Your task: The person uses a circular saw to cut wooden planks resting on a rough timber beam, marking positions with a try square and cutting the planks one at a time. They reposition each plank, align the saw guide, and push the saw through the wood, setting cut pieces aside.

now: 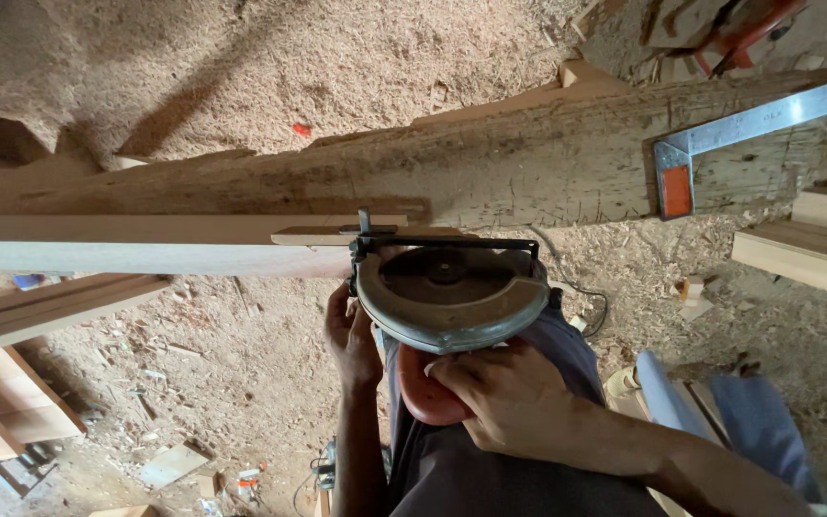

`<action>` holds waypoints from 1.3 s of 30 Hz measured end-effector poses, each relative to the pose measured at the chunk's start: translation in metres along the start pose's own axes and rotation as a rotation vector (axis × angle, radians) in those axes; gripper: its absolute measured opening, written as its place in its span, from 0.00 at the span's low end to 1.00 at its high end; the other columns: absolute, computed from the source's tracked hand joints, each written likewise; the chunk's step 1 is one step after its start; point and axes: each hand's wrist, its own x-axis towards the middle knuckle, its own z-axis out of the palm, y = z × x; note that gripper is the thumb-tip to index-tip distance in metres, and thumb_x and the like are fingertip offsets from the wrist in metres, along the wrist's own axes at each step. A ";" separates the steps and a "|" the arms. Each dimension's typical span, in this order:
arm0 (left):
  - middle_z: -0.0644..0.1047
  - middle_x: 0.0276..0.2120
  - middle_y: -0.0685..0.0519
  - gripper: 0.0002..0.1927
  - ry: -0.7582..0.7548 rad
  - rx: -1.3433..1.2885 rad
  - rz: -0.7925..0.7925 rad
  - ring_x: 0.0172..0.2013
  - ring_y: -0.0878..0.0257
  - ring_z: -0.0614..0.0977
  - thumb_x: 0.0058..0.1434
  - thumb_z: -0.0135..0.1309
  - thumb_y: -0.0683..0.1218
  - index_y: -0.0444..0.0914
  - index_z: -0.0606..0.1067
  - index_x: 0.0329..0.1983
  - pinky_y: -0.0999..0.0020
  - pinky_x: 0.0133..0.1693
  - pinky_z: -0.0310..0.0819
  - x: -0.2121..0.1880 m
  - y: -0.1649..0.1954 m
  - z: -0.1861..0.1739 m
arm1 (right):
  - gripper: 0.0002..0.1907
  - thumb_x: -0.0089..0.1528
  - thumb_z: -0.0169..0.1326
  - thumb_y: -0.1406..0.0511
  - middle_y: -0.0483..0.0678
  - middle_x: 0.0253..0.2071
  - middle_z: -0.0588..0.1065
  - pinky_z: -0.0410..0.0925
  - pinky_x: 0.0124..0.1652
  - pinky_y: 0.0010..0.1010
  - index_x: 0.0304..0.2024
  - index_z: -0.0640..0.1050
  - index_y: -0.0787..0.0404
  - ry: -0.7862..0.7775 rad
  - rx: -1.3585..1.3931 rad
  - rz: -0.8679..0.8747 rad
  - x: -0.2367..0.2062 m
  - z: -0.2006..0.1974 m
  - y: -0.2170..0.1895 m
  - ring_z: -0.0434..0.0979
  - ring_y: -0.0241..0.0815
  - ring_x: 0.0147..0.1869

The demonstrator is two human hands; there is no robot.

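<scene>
A circular saw (pixel 447 292) with a grey blade guard and a red handle sits against the near edge of a long rough wooden beam (pixel 490 168). My right hand (pixel 509 397) grips the red handle from behind. My left hand (pixel 348 335) is at the saw's left side, fingers curled near the guard's edge; what it grips is partly hidden. A pale planed plank (pixel 117 241) lies along the beam's near side, running left from the saw.
A metal square with an orange corner (pixel 696 153) rests on the beam at right. Sawdust and wood scraps cover the floor. Planks lie at left (pixel 40 306) and right (pixel 806 254). A cord (pixel 581 287) trails behind the saw.
</scene>
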 end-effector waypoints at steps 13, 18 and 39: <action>0.81 0.42 0.47 0.18 -0.048 0.006 0.038 0.42 0.65 0.82 0.68 0.51 0.38 0.28 0.68 0.60 0.69 0.45 0.80 0.008 0.003 -0.012 | 0.27 0.50 0.65 0.62 0.50 0.42 0.82 0.71 0.45 0.44 0.53 0.79 0.57 0.049 -0.014 0.001 0.006 0.006 0.000 0.83 0.48 0.43; 0.79 0.41 0.47 0.18 -0.034 0.030 0.047 0.38 0.67 0.79 0.68 0.54 0.37 0.27 0.70 0.61 0.73 0.39 0.75 0.011 0.001 -0.018 | 0.28 0.47 0.64 0.63 0.50 0.40 0.82 0.71 0.45 0.44 0.51 0.79 0.58 0.093 -0.017 -0.044 0.011 0.006 -0.002 0.83 0.50 0.43; 0.80 0.39 0.47 0.14 -0.143 0.041 0.019 0.39 0.61 0.83 0.61 0.53 0.39 0.29 0.73 0.50 0.65 0.44 0.83 0.033 0.016 -0.043 | 0.23 0.50 0.64 0.63 0.47 0.34 0.82 0.73 0.39 0.40 0.48 0.79 0.54 0.084 -0.036 -0.005 0.034 0.015 -0.019 0.84 0.47 0.36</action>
